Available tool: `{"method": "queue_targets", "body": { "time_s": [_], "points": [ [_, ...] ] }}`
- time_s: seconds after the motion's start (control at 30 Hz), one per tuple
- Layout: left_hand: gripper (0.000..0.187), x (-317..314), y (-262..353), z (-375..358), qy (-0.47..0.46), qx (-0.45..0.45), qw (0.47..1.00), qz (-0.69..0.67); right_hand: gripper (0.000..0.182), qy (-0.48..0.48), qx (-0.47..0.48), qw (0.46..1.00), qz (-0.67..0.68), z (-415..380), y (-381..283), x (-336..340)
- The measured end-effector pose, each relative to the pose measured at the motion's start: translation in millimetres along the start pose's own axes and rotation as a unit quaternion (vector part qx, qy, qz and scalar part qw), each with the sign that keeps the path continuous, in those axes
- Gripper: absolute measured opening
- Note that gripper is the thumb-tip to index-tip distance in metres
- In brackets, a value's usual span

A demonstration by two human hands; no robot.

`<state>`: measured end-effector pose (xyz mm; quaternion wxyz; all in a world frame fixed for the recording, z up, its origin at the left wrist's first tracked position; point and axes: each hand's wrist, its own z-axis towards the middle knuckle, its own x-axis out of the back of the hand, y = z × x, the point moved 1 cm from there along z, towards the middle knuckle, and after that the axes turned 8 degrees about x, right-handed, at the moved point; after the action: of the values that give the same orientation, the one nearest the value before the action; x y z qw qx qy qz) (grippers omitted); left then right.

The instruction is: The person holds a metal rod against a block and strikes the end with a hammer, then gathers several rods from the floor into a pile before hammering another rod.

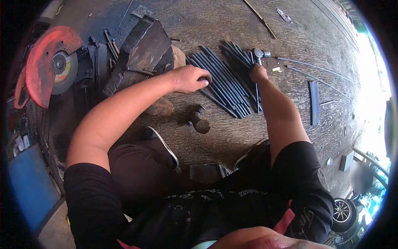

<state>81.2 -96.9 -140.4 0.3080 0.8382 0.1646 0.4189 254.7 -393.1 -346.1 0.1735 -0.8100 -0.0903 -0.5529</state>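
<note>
Dark metal rods (222,85) lie side by side in a slanting pile on the worn floor. Over the pile's left edge is my left hand (192,79), closed with curled fingers; something dark shows at the fingertips, too small to name. At the pile's upper right, my right hand (259,74) is closed around the lower end of a fanned bunch of metal rods (237,54); its fingers are mostly hidden. Just above that hand is a silver, hammer-like metal head (258,53). A rusty hammer-like metal piece (200,120) rests below the pile.
A heavy metal block (145,47) stands left of the rods. A cut-off saw with a red guard (47,62) is at far left. Another row of rods (314,103) lies at right, near long thin rods (319,66). A wheel (343,213) is at lower right.
</note>
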Motion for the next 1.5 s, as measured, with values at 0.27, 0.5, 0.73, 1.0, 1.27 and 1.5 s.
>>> {"method": "queue_targets", "body": {
  "time_s": [0.27, 0.5, 0.73, 1.0, 1.27, 1.5],
  "points": [
    [0.031, 2, 1, -4, -0.002, 0.024, 1.0, 0.001, 0.037, 0.073, 0.017, 0.997, -0.012, -49, -61, 16],
    [0.032, 2, -1, -4, -0.011, 0.036, 0.999, 0.033, 0.046, 0.034, 0.08, 0.996, 0.003, -81, -95, -21],
    [0.032, 4, -7, -10, -0.003, 0.041, 0.999, 0.029, 0.062, 0.058, -0.102, 0.993, -0.016, -81, -73, -19],
    [0.032, 0, 5, -7, -0.021, 0.031, 0.999, 0.019, 0.046, 0.079, -0.1, 0.992, 0.009, -66, -79, -19],
    [0.032, -9, 4, 3, -0.042, 0.04, 0.998, 0.016, 0.037, 0.148, -0.021, 0.988, 0.022, -79, -112, -31],
    [0.032, -7, -6, 3, -0.034, 0.056, 0.998, 0.007, 0.047, 0.14, 0.064, 0.988, -0.022, -80, -106, -23]
  ]
}}
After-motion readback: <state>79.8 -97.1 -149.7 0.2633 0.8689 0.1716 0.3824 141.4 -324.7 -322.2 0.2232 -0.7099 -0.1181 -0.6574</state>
